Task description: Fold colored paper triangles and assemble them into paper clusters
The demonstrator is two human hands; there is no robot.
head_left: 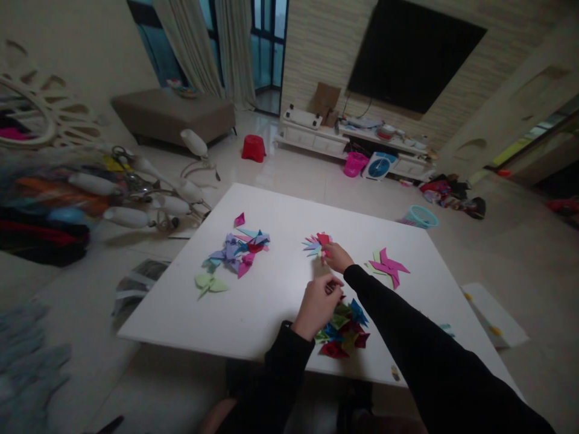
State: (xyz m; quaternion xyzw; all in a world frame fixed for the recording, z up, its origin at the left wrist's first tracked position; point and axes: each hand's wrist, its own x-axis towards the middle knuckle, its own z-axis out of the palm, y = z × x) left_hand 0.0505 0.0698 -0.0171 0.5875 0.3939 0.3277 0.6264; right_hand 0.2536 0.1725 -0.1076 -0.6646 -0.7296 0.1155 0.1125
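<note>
My right hand [338, 257] reaches over the white table, its fingers closed at a red folded paper piece [323, 239]. This piece lies at the edge of a small cluster of pink, blue and pale green folded papers [311, 246]. Nearer to me, my left hand [318, 304] is raised with its fingers curled together; what they hold, if anything, is hidden. Just below and right of it lies a heap of shiny folded paper pieces [346, 331] in red, green and blue, partly covered by the hand.
Left on the table [266, 319] lie purple and pink origami pieces [233, 253], a pale green one [211, 283] and a small magenta one [239, 219]. A magenta paper pinwheel [389, 266] lies right. Beyond stand a teal basket [423, 216] and red stool [254, 148].
</note>
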